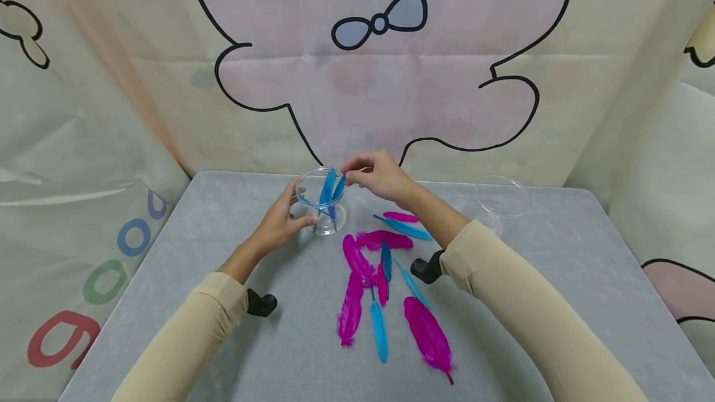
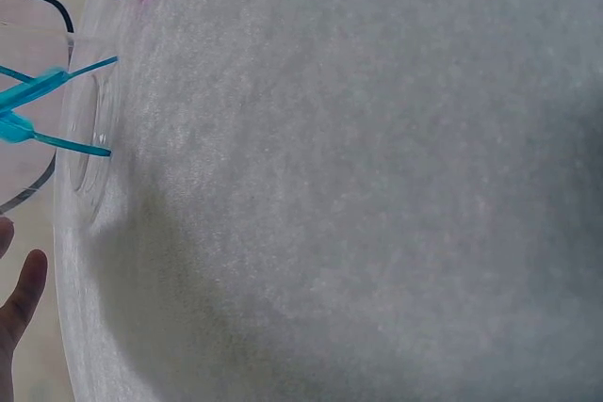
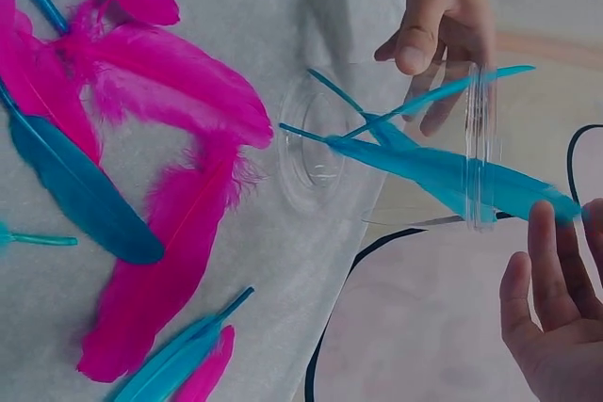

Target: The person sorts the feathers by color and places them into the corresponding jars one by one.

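Observation:
My left hand [image 1: 279, 222] grips a clear plastic cup [image 1: 323, 219] that stands on the grey table [image 1: 558, 278]. Its thumb and fingers [image 3: 438, 16] wrap round the cup's wall [image 3: 320, 157]. A few blue feathers [image 1: 326, 191] stand slanted inside the cup [image 2: 80, 167], quills down. My right hand [image 1: 374, 175] hovers just above the rim. Its fingers [image 3: 556, 327] are spread and fairly straight by the tip of one blue feather [image 3: 443, 171], holding nothing that I can see. One left fingertip [image 2: 19, 298] shows beside the cup.
Several loose magenta feathers [image 1: 427, 330] and blue feathers [image 1: 378, 330] lie on the table in front of the cup, between my forearms. A second clear cup [image 1: 503, 197] stands at the back right. A printed cloth backdrop [image 1: 380, 79] closes off the table's far side.

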Action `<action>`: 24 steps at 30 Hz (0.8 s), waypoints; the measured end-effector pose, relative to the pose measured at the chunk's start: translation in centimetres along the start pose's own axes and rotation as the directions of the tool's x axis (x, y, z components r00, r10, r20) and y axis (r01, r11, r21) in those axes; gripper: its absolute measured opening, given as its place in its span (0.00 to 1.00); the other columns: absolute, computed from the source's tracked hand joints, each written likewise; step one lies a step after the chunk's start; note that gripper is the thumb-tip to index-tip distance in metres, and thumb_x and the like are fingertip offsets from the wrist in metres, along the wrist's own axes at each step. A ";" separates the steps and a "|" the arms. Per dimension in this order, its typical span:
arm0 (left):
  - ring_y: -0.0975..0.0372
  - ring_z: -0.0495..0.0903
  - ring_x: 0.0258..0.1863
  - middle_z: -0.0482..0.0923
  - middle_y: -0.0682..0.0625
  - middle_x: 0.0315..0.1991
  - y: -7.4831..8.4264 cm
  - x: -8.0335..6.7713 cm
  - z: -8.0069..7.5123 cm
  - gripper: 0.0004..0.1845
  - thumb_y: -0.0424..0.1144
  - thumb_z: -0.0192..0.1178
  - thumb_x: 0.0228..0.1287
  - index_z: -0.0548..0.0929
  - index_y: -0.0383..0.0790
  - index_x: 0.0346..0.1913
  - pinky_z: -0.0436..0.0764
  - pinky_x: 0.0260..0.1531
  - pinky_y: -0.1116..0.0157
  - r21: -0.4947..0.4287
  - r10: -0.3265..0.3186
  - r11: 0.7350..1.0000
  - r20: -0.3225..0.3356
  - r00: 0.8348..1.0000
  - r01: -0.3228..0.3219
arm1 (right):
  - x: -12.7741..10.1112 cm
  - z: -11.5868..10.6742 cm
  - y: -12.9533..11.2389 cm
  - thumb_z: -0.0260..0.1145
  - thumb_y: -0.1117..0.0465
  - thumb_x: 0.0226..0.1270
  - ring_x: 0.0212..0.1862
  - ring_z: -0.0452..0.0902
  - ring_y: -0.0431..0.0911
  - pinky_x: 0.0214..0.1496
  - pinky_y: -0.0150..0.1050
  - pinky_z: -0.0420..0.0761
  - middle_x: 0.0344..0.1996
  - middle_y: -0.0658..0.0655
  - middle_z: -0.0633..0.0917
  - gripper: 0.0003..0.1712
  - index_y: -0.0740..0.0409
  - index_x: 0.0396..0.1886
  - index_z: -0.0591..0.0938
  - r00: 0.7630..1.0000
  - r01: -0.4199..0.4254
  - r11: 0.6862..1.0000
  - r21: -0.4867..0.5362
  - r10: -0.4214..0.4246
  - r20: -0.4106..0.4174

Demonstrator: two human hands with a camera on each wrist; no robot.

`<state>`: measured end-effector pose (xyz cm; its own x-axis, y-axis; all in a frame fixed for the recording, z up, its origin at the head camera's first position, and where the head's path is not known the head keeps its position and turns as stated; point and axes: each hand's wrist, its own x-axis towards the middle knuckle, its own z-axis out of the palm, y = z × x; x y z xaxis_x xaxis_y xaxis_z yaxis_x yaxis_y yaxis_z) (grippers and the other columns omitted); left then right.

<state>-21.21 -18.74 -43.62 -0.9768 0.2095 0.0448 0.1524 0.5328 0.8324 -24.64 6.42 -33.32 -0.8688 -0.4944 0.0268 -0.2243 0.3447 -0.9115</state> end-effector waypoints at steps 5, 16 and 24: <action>0.43 0.62 0.72 0.61 0.39 0.74 0.0 0.0 0.0 0.50 0.43 0.71 0.62 0.48 0.51 0.79 0.70 0.61 0.39 0.013 0.001 1.000 -0.002 1.000 -0.001 | -0.2 -0.2 0.2 0.63 0.65 0.72 0.47 0.82 0.51 0.56 0.48 0.81 0.48 0.62 0.83 0.12 0.65 0.51 0.83 1.000 -0.005 1.000 0.011 0.005 -0.003; 0.42 0.63 0.71 0.61 0.38 0.73 0.0 -0.1 -0.1 0.53 0.44 0.71 0.62 0.46 0.47 0.80 0.71 0.61 0.40 0.048 0.020 0.999 0.001 1.000 -0.020 | -2.7 -3.0 3.0 0.63 0.62 0.72 0.48 0.82 0.52 0.56 0.50 0.80 0.48 0.63 0.82 0.12 0.61 0.51 0.81 0.999 -0.048 0.998 -0.046 0.048 -0.001; 0.42 0.63 0.71 0.61 0.39 0.73 0.0 0.0 -0.1 0.52 0.44 0.71 0.62 0.46 0.48 0.80 0.70 0.61 0.40 0.056 0.001 0.998 0.006 1.000 -0.001 | -5.5 -5.9 7.2 0.63 0.63 0.72 0.52 0.79 0.58 0.56 0.50 0.80 0.53 0.65 0.81 0.17 0.64 0.57 0.79 0.989 -0.145 0.981 -0.125 0.141 -0.040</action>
<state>-21.24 -18.83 -43.52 -0.9758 0.2147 0.0421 0.1617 0.5779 0.8000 -24.08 16.37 -37.65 -0.9089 -0.4081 -0.0856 -0.1493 0.5101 -0.8470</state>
